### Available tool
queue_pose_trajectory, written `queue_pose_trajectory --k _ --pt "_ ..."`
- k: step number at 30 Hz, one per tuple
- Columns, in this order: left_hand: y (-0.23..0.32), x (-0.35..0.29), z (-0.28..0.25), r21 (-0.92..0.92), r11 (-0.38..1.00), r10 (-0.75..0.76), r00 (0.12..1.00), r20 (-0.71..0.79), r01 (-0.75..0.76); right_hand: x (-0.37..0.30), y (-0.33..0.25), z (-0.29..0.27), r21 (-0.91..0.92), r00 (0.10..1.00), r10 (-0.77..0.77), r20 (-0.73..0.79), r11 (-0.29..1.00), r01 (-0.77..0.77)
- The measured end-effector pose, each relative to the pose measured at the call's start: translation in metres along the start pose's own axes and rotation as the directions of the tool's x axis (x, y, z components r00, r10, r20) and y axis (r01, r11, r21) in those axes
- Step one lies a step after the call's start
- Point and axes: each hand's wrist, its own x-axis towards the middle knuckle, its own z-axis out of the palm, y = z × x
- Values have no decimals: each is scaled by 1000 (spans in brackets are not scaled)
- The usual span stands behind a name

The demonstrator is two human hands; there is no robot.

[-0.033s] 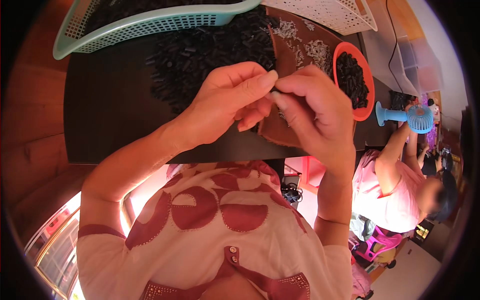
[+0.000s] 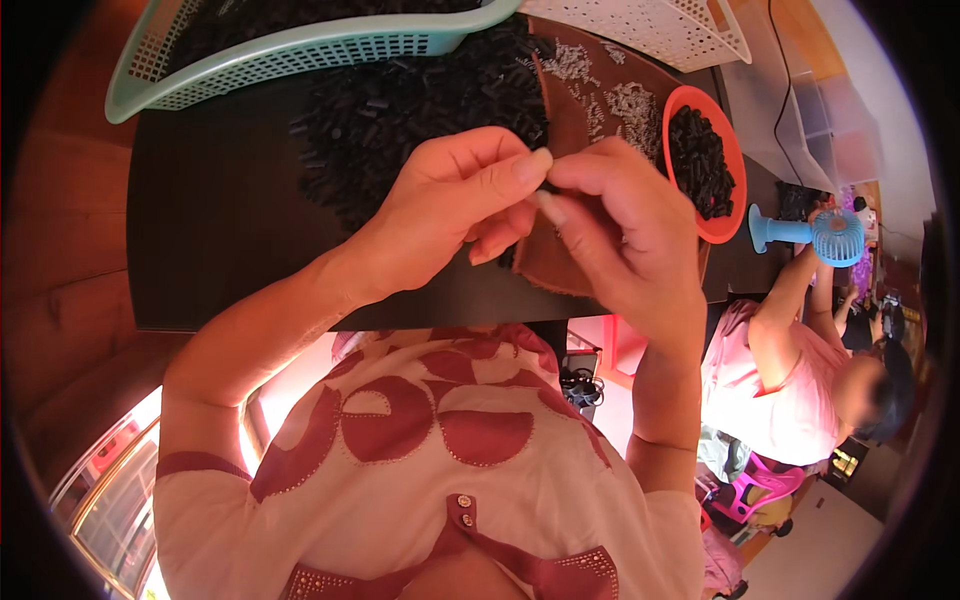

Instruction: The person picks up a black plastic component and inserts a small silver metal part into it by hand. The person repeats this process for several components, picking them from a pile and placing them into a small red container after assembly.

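My left hand (image 2: 450,200) and my right hand (image 2: 632,225) meet above the dark table, fingertips almost touching. Each has thumb and forefinger closed in a pinch. A tiny dark bit shows between the fingertips, but the fingers mostly hide it and its kind is unclear. Under and beyond my left hand spreads a heap of short black tube-like pieces (image 2: 400,105). A brown cloth or leather sheet (image 2: 560,265) lies under my right hand, with small silvery metal pieces (image 2: 632,108) scattered on it. An orange-red bowl (image 2: 735,225) of similar black pieces stands just right of that hand.
A green perforated basket (image 2: 340,50) holding black pieces stands at the far left, and a white perforated basket (image 2: 660,30) at the far right. Clear plastic bins (image 2: 815,120) and a small blue fan (image 2: 838,238) are on the right. Another person (image 2: 780,380) sits beyond.
Almost nothing differs. My right hand has shifted very slightly left, and both hands keep their pinch.
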Motion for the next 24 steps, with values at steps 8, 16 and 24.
queue_pose_trajectory --k 8,16,24 --pt "-4 2 5 22 1000 -16 998 -59 17 -3 -2 9 208 989 33 -144 978 -2" --pt "-3 7 6 -130 991 11 995 96 2 -11 15 27 220 942 -28 -334 969 107" --pt "-9 7 1 -205 979 3 999 49 7 -13 11 36 263 931 74 -357 964 25"
